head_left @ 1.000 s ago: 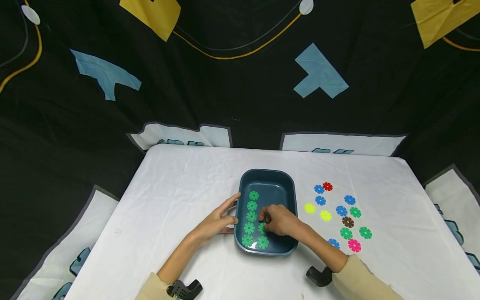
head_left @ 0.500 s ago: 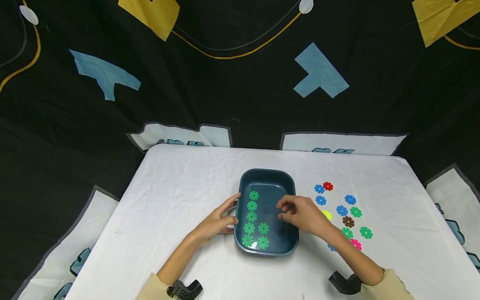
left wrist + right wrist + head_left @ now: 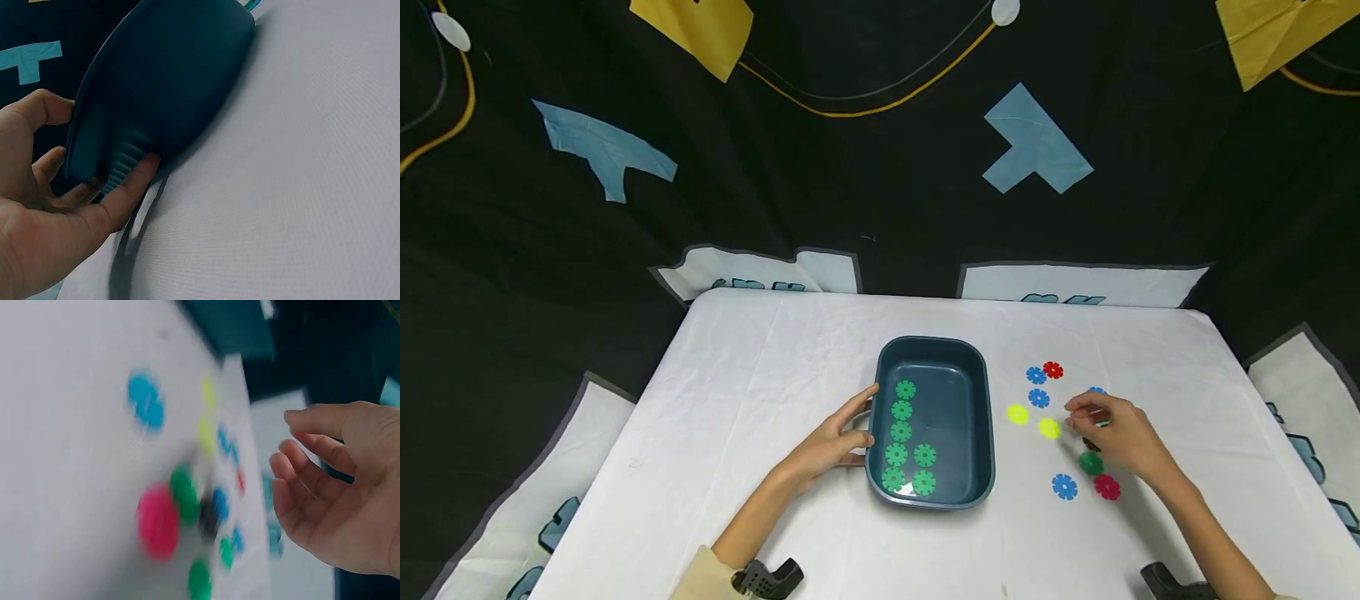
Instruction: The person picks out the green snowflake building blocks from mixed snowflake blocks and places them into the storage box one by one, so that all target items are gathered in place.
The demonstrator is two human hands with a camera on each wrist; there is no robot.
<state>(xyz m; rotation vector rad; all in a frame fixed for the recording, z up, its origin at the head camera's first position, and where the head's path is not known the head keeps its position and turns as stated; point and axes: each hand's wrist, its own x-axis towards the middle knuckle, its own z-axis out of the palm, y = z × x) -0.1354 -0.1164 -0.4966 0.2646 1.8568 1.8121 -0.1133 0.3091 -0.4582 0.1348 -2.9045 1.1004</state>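
Observation:
A dark blue-green rectangular tray (image 3: 955,417) stands on the white table. Notched green discs (image 3: 897,454) lie inside it, in a longer left column and a shorter one beside it. My left hand (image 3: 823,443) holds the tray's left side, one fingertip at the rim and another on the outer wall (image 3: 181,81). Over the loose discs to the right hovers my right hand (image 3: 1120,433), fingers loosely bent and nothing between them in the right wrist view. Below it lie a pink disc (image 3: 1107,487) and a green disc (image 3: 1091,463); the hand partly covers a brown disc (image 3: 1091,445).
Between tray and right hand lie two yellow discs (image 3: 1049,428). Farther back are a red disc (image 3: 1053,370) and blue discs (image 3: 1039,398). Another blue disc (image 3: 1064,487) sits nearer the front. A black cloth (image 3: 865,192) hangs behind the white-covered table (image 3: 775,358).
My right hand has let go of a green disc in the tray's second column, lifted out, and moved right over the loose discs. The left hand has stayed at the tray's side.

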